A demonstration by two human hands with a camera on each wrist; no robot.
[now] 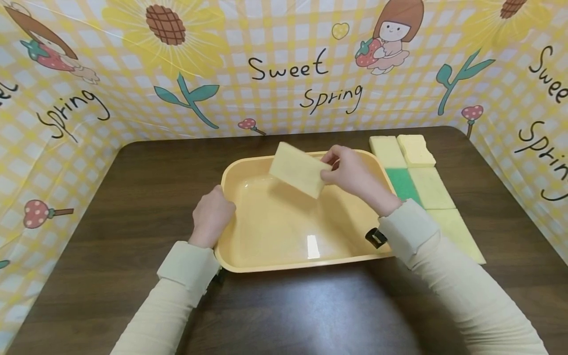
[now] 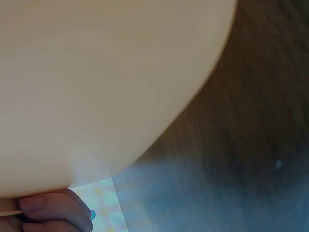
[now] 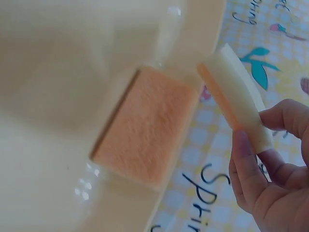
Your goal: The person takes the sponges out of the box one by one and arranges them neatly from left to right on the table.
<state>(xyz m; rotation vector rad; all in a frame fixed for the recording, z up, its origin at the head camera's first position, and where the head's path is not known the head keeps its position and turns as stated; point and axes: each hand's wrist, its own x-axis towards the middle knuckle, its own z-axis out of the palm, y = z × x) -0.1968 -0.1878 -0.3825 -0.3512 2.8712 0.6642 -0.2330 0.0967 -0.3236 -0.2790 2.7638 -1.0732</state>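
A shallow yellow-orange plastic tray lies on the table. My left hand grips its left rim; in the left wrist view, curled fingers show below the tray's wall. Over the tray's far part, my right hand pinches a flat, pale yellow sponge by one end, and the sponge is tilted. The right wrist view shows the held sponge edge-on, with a thin orange layer along one side. An orange-faced sponge rests inside the tray near its wall there; the head view does not show it.
Right of the tray lie several flat sponges: pale yellow ones, one green-faced, and one with a wavy edge at the back. The dark wooden table is bordered by a patterned yellow cloth wall.
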